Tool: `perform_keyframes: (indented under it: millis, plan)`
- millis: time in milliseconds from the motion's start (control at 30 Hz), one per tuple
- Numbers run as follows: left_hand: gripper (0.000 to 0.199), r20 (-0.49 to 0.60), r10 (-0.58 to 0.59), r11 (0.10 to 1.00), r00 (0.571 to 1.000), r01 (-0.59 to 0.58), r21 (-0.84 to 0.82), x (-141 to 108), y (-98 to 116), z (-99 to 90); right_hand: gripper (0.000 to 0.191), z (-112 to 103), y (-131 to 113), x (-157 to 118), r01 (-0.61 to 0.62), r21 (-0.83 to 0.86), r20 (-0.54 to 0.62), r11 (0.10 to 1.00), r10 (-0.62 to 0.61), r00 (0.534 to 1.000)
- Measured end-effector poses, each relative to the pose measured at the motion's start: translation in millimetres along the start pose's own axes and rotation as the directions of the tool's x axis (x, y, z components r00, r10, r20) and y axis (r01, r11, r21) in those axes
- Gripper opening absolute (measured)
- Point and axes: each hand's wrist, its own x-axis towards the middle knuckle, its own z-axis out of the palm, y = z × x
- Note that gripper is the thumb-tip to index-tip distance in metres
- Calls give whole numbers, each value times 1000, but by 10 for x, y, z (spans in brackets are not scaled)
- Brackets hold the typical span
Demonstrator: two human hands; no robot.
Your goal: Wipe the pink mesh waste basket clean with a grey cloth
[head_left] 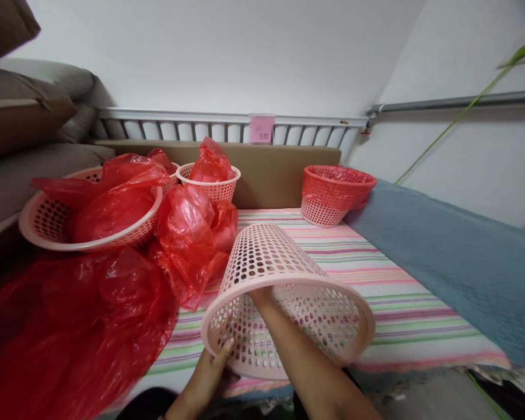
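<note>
A pale pink perforated plastic wastebasket (284,281) lies tipped on its side, its mouth facing me. My left hand (216,361) is closed on the lower left of its rim, thumb inside the mouth. My right hand (261,294) reaches deep into the wastebasket; the forearm crosses the opening, and the fingers are hidden behind its wall. Crumpled red plastic bags (188,233) lie just left of the wastebasket.
Farther left stand a wide pink basket (157,216) and a smaller one (207,182), both with red bags inside. A bag-lined basket (321,211) stands at the back right. The striped cloth (359,256) lies below, beside a blue-grey padded side (441,262). A white radiator (157,129) runs behind.
</note>
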Motion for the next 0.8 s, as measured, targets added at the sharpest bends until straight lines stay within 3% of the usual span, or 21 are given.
perform_keyframes:
  millis: [100, 233, 367, 433, 500, 567, 667, 733, 800]
  plan:
    - [82, -43, -7, 1000, 999, 6, -24, 44, -94, -3, 37, -59, -107, -218, 0, -81, 79, 997, 6, 997]
    - [89, -156, -6, 998, 988, -4, -63, 116, -170, -31, 27, -200, -233, -792, 35, -165, 189, 986, -4, 982]
    - [68, -214, 185, 979, 959, -198, -43, 124, -92, -123, 31, -404, -219, -1342, 128, -231, 283, 965, -59, 957]
    - [58, -229, 221, 959, 948, -255, -126, 100, -27, -158, 31, -507, -190, -1476, 208, -235, 359, 949, -114, 926]
    - [54, -242, 156, 938, 958, -220, -268, 68, 30, -160, 30, -607, -176, -1471, 265, -210, 441, 941, -151, 885]
    - [53, -236, 107, 918, 966, -187, -349, 42, 69, -137, 27, -703, -188, -1335, 208, -170, 446, 963, -113, 888]
    - [52, -306, 190, 947, 933, -257, -194, 40, 89, -116, 41, -810, -236, -1032, 7, -116, 232, 993, 20, 973]
    - [55, -347, 246, 959, 905, -280, -49, 68, 74, -136, 61, -832, -261, -903, -27, -86, 107, 996, 36, 994]
    - [60, -328, 254, 963, 910, -269, 1, 109, 33, -175, 75, -806, -264, -892, 38, -69, 189, 997, -24, 982]
